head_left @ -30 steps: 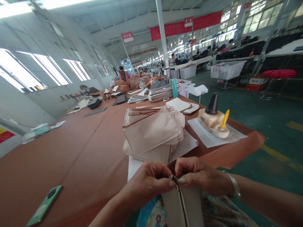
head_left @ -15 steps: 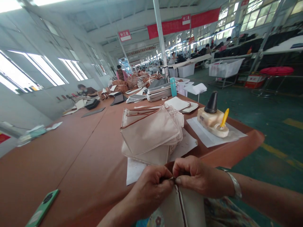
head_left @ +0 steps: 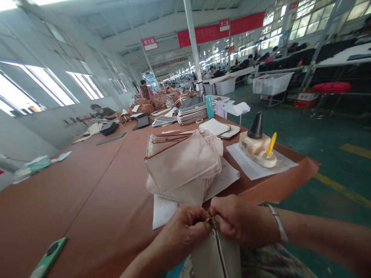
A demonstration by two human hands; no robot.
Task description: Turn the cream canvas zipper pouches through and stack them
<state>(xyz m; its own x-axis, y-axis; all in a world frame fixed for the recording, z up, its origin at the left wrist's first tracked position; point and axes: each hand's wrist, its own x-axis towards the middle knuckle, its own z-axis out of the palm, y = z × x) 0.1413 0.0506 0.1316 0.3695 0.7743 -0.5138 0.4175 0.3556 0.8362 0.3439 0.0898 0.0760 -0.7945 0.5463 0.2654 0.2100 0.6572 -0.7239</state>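
At the bottom centre, a beige fabric piece [head_left: 203,256] with a dark seam down its middle hangs over my lap. My left hand [head_left: 185,227] pinches its top end at the left of the seam. My right hand [head_left: 236,218], with a silver bracelet on the wrist, grips the same end from the right, close beside the left. The fingertips nearly meet and hide the spot between them. Just beyond my hands, a pile of beige pieces [head_left: 179,162] with brown edges lies on white paper [head_left: 162,212].
A brown-covered table [head_left: 95,185] bears a green phone [head_left: 49,256] at the lower left. On the right stands a block with a black cone [head_left: 256,125] and a yellow-handled tool [head_left: 271,143]. Farther back are stacked panels [head_left: 193,112], bundles and a seated person [head_left: 102,111].
My right hand has turned, its fingers now folded more tightly at the seam. Both hands still hold the piece. The whole view has shifted slightly.
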